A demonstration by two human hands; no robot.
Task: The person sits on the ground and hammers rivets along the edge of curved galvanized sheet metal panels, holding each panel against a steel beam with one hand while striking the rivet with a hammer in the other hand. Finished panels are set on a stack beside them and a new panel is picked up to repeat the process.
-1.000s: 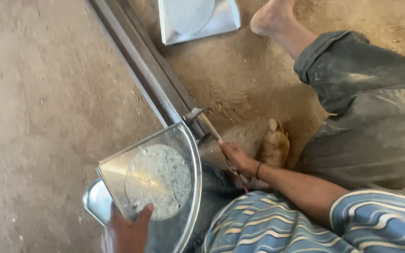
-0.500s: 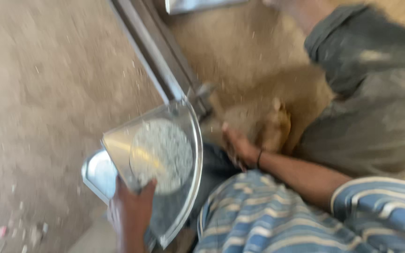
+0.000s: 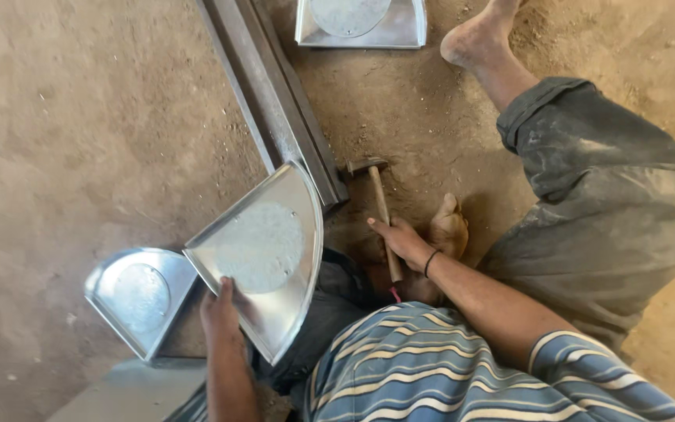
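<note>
My left hand [image 3: 218, 311] grips the near edge of a shiny sheet-metal pan [image 3: 267, 254] shaped like a quarter circle, with a dull round patch in its middle. The pan is tilted, its curved rim leaning near the end of a long steel bar [image 3: 275, 101]. My right hand [image 3: 401, 241] is closed around the wooden handle of a hammer [image 3: 380, 205]; its metal head rests on the dirt beside the bar's end. My bare foot [image 3: 448, 227] lies just right of that hand.
A second similar pan [image 3: 141, 295] lies on the dirt to the left, and a third [image 3: 361, 23] sits at the top edge. A flat metal sheet [image 3: 130, 391] is at the bottom left. My other leg and foot [image 3: 478, 39] stretch toward the top right.
The view has steadied after a blur. The hammer now shows lying in my right hand. The second pan on the left has come fully into view; the held pan sits a bit lower.
</note>
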